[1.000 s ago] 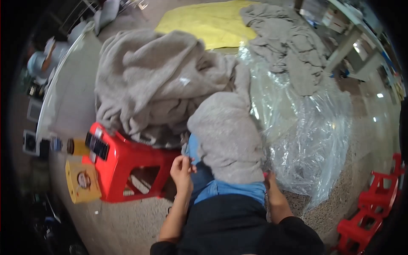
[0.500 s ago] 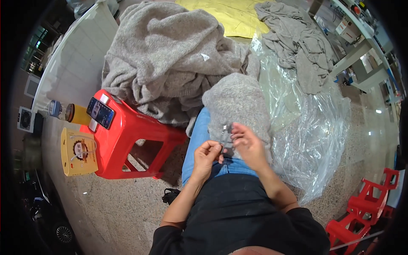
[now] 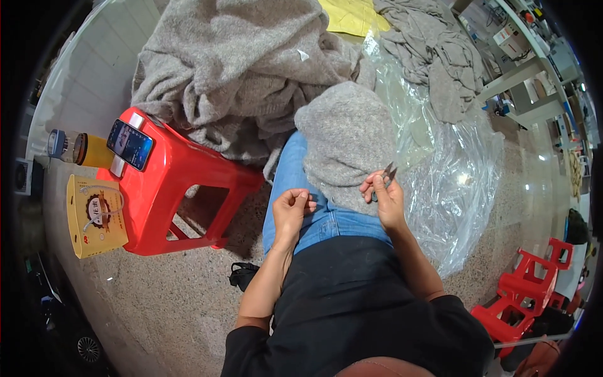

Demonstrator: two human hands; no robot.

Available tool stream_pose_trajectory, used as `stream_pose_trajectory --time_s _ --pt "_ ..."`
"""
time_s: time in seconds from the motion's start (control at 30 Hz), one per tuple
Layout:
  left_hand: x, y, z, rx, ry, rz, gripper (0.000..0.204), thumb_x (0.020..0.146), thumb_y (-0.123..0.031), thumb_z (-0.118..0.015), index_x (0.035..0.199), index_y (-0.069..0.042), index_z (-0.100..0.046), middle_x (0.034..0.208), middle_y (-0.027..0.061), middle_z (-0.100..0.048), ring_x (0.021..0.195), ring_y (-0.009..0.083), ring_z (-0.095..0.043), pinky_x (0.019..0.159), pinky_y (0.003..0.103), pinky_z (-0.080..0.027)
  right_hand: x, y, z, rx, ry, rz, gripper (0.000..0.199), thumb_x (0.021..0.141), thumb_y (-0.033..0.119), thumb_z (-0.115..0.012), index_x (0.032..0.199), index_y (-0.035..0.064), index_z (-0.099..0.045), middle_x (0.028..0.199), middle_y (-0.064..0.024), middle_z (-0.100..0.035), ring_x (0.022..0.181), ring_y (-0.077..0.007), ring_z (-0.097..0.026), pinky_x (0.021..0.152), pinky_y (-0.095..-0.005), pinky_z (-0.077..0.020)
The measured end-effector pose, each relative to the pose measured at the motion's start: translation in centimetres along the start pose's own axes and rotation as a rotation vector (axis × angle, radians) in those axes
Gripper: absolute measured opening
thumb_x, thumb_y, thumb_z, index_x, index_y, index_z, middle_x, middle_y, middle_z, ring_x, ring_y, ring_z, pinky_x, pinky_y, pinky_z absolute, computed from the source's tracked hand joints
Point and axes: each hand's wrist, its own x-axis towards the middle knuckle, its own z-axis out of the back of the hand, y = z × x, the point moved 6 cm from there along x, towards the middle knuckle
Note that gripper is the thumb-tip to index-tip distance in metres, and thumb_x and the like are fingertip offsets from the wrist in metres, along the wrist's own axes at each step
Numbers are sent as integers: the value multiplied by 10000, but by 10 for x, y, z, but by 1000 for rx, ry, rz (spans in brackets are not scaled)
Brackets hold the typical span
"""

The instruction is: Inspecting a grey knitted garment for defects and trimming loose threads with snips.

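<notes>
While the grey knitted piece (image 3: 348, 141) lies draped over the person's lap, covering the knee and hanging toward its far edge, the right hand (image 3: 383, 195) grips a small pair of thread snips (image 3: 388, 171), blades pointing up at the right edge of the piece. The left hand (image 3: 292, 206) rests on the blue jeans (image 3: 314, 213) at the near edge of the knit, fingers curled loosely inward; it may be pinching a loose thread, though the view is too small to tell.

The step in hand looks like trimming stray ends from the knit, one spot at a time. A next move would call for the left hand to pull the fabric taut or lift an end clear, so the snips cut only thread and not the stitches.

Beyond the knee lies a big heap of grey knitwear (image 3: 239, 69), with clear plastic sheeting (image 3: 452, 169) spread on the floor to the right. On the left, a red plastic stool (image 3: 182, 188) carries a phone (image 3: 130, 144) at its far left corner, and a yellow carton (image 3: 94, 217) leans against it.
</notes>
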Motion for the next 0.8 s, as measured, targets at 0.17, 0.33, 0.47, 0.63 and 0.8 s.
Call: stream_pose_trajectory --time_s 0.17,0.33,0.47,0.63,0.8 --pt "13 -1 -5 464 47 -139 171 886 -13 -575 1038 61 -598 878 118 -652 581 134 -627 495 260 -527 0 -11 -1 -154 -99 21 247 1007 231 -434 1009 8 -538 852 -56 -596 667 -79 -504 642 -230 -443" --pt "39 -18 -8 447 -94 -300 255 882 -11 -568 1134 28 -558 1026 167 -625 556 157 -628 475 272 -520 2 29 -24 -675 -53 381 183 910 159 -570 1058 51 -570 941 -58 -573 693 -140 -563 602 -278 -467" --pt "82 7 -5 801 9 -529 311 847 -44 -620 1144 14 -551 1034 143 -627 523 167 -607 461 289 -496 13 33 -38 -1189 -72 347 228 768 84 -676 987 78 -614 981 -98 -536 749 -245 -607 596 -343 -484" --pt "88 3 -23 959 157 -342 267 879 -136 -611 1112 -18 -555 958 90 -629 678 146 -611 582 292 -501 38 32 -14 -991 -272 409 187 749 46 -668 928 53 -616 932 -109 -538 791 -290 -596 645 -360 -476" --pt "76 13 -18 294 64 -160 349 930 -237 -582 1208 -59 -468 955 65 -587 825 125 -563 646 294 -495 51 34 7 -885 -399 430 179 755 66 -654 927 76 -605 949 -96 -542 831 -311 -593 677 -396 -468"
